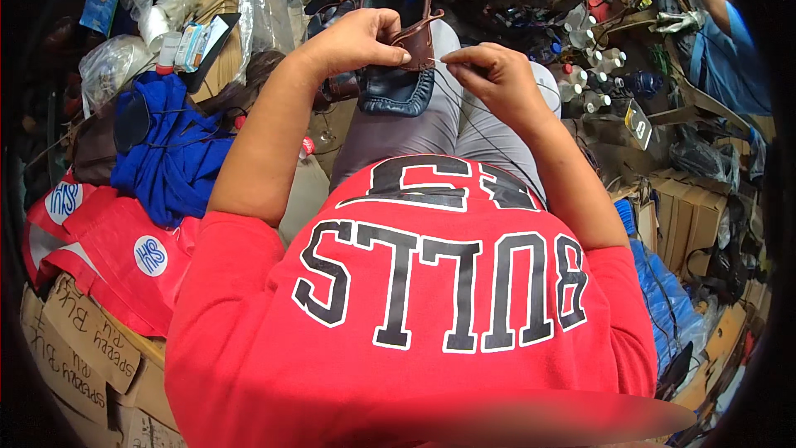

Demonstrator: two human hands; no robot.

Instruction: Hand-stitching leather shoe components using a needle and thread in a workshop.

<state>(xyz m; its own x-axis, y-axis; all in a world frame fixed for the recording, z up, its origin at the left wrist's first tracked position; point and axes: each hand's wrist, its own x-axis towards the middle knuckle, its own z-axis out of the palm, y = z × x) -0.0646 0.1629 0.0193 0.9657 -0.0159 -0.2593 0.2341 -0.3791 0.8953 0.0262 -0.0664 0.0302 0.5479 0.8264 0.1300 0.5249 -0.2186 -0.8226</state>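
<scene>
A boat shoe (396, 93) rests on my grey-trousered lap, its dark blue toe turned toward me and its brown leather collar pointing away. My left hand (358, 43) is closed on the shoe's side, thumb pressed on the leather near a loose brown lace (419, 26). To the right of the shoe, my right hand (501, 81) pinches a thin needle (436, 60), whose tip is close to the seam beside the tongue. Dark thread (489, 126) trails from the work across my right thigh. Whether the needle tip touches the leather I cannot tell.
Small bottles (590, 75) with pale caps crowd the right of my knees. Blue cloth (170, 145) and a red bag (124, 261) lie at left, above cardboard boxes (91, 348). Clear plastic wrap (265, 8) is at far left. Cardboard (680, 216) and blue sheeting (663, 290) are at right.
</scene>
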